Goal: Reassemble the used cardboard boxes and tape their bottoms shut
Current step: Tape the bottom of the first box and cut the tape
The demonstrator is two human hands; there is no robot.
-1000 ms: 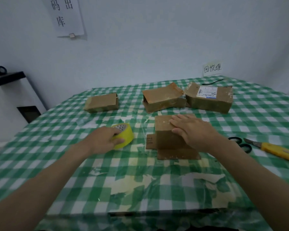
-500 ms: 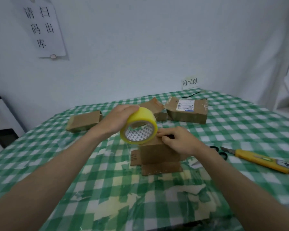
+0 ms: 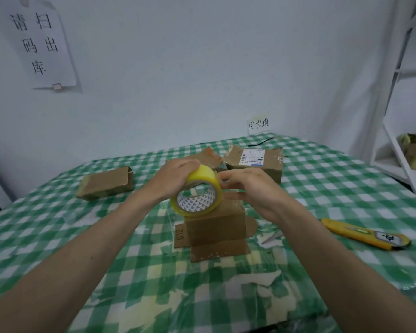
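A small brown cardboard box (image 3: 215,228) stands on the green checked table (image 3: 82,236), its loose flaps spread flat at the base. Just above it my left hand (image 3: 175,177) grips a yellow roll of tape (image 3: 197,191) from the top, with the roll's opening facing me. My right hand (image 3: 247,188) is raised beside the roll, fingertips at its right edge, pinching at the tape end. Whether a strip is pulled free is unclear.
A flattened box (image 3: 105,182) lies at the left. Two more boxes sit behind the hands: one with a torn flap (image 3: 208,155), one with a white label (image 3: 257,162). A yellow utility knife (image 3: 365,234) lies at the right, scissors partly hidden by my right wrist. A white shelf (image 3: 399,150) stands right.
My left hand lifted the tape roll off the table and brought it over the box. My right hand left the box top and rose to the roll's edge.
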